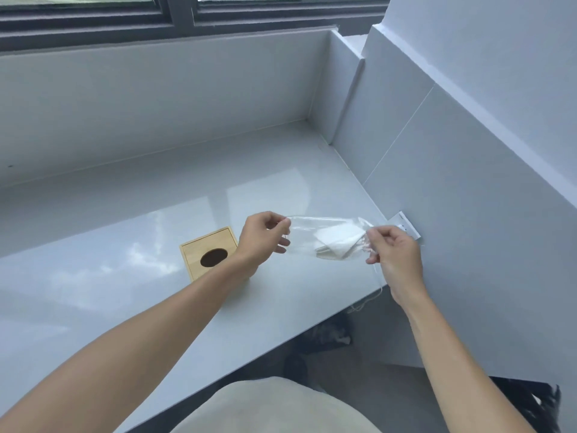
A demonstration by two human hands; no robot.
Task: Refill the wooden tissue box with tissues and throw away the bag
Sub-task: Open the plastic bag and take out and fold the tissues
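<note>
Above the near right part of the glossy white table [131, 295], we are holding a clear plastic bag [304, 237] stretched between our two hands. Our left hand [260, 237] is pinching the bag's left end, its fingers [282, 225] closed on the film, and our right hand [396, 254] is gripping the right end, its fingers [373, 245] pressed together on the gathered plastic. Inside the bag, toward the right end, a small folded stack of white tissues [335, 242] is showing through. A thin string [371, 296] is dangling below our right hand; we cannot tell whether it belongs to the bag. The wooden tissue box [210, 253] is sitting on the table just left of our left hand, partly hidden by the wrist, and its dark oval opening [214, 257] is showing no tissue. Judging from this, we are only at the start: the tissues are not yet out of the bag, the box looks unfilled, and the bag is yet to be thrown away. No bin is appearing in view. On the right wall, a white socket [406, 225] is sitting just beyond our right hand.
</note>
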